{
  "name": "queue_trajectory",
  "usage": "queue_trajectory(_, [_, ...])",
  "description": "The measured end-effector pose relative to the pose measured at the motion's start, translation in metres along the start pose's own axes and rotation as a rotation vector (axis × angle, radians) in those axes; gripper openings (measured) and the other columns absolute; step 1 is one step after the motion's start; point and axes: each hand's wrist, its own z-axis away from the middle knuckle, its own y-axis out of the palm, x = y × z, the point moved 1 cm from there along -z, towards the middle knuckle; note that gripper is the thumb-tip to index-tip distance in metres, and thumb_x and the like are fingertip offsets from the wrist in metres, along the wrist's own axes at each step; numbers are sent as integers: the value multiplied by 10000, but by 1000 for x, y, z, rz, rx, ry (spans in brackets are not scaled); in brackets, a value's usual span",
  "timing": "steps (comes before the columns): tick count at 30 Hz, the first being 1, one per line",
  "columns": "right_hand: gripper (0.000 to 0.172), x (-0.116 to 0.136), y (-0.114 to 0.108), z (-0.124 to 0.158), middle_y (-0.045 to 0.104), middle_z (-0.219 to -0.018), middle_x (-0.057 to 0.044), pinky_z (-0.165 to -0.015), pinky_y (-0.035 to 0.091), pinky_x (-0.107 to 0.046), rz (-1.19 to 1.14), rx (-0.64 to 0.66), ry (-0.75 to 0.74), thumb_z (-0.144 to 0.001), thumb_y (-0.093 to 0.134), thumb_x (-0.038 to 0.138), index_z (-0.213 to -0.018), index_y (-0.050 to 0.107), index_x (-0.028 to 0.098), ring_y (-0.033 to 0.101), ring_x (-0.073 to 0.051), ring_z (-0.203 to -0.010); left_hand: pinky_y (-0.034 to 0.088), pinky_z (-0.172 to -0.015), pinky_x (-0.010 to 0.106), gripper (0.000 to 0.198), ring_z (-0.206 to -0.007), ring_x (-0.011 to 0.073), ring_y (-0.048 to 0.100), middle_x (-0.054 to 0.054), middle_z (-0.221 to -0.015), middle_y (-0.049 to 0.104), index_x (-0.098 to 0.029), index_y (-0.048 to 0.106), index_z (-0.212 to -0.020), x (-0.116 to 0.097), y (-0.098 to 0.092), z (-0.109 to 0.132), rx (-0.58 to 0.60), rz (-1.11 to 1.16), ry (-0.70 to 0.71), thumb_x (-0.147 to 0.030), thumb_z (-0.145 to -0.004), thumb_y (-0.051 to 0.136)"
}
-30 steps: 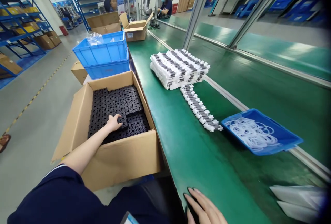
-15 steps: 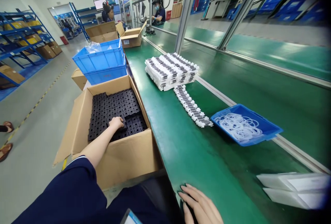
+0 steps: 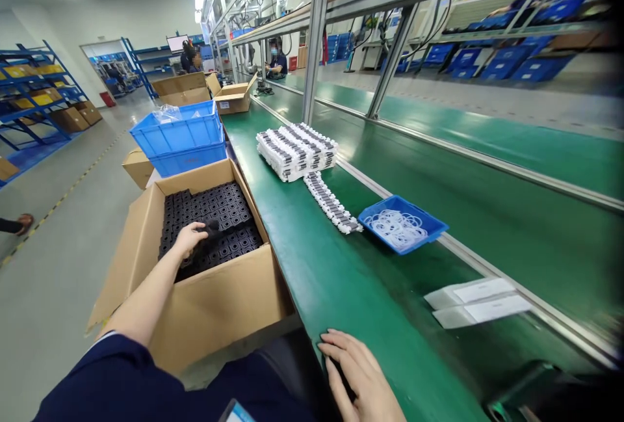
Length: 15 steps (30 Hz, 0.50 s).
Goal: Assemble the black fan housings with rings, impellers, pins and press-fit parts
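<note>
Down in an open cardboard box (image 3: 229, 302), my left hand (image 3: 189, 240) is closed on a black plastic part (image 3: 210, 228). Rows of similar black blocks with round holes (image 3: 227, 204) fill the box beneath it. My right hand (image 3: 358, 370) lies with fingers stretched at the near edge of the green table (image 3: 312, 272); I see nothing held in it. Farther along the table sits a stack of white and grey linked strips (image 3: 297, 149), with one strip (image 3: 331, 201) trailing toward a blue tray (image 3: 429, 230) of white rings (image 3: 397, 227).
Two white boxes (image 3: 478, 302) lie by the metal rail at the right. Blue crates (image 3: 180, 132) are stacked beyond the cardboard box. A metal post (image 3: 316, 38) rises behind the strips. Farther back, co-workers (image 3: 277, 64) sit along the line. A dark object (image 3: 526, 389) is at the lower right.
My left hand has lifted slightly and drawn left with the black part in it. My right hand stays at the table edge. The view has shifted, bringing the dark object into sight.
</note>
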Motion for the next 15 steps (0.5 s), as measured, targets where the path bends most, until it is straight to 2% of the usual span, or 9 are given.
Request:
queue_trajectory(3, [179,-3,4,1,704,-1105,-88,-882,609,-348,-13,-9,-24,-948,540,239,-1083,653,209,679,-224,-1070,560,-864,475,471,-1027,250,656,93,-1136,676,-200,562,-1257,-5,-26,22,36,349,148,-529,-919,562])
queue_trajectory(4, [179,-4,5,2,705,-1098,-87,-869,613,-347,-18,-11,-39,-946,546,248,-1085,652,212,683,-225,-1059,553,-880,486,530,-1061,262,650,83,-1123,693,-228,568,-1249,-6,-28,31,49,457,211,-615,-887,539])
queue_trajectory(6, [175,-6,8,3,707,-1089,-86,-851,618,-349,-24,-18,-61,-941,559,261,-1083,651,218,689,-228,-1041,528,-930,501,661,-1161,283,610,60,-1143,708,-285,587,-1221,-9,-21,47,77,637,329,-777,-789,491])
queue_trajectory(8, [172,-5,8,4,706,-1093,-86,-857,619,-362,-22,-16,-53,-937,568,264,-1083,650,224,690,-235,-1042,502,-968,517,737,-1226,304,574,45,-1181,706,-317,609,-1190,-14,-1,59,135,762,410,-852,-698,490])
queue_trajectory(10, [169,-1,6,3,705,-1105,-84,-874,617,-378,-24,-12,-18,-938,567,255,-1084,648,231,687,-240,-1057,489,-983,537,737,-1237,326,569,49,-1197,705,-316,633,-1162,-25,26,70,237,837,454,-844,-657,535])
queue_trajectory(15, [150,11,-18,11,710,-1076,-57,-899,610,-355,-96,18,134,-961,533,242,-1069,636,259,690,-204,-1037,516,-942,526,565,-1132,339,627,75,-1097,724,-251,680,-1084,-80,91,105,623,839,475,-642,-676,705])
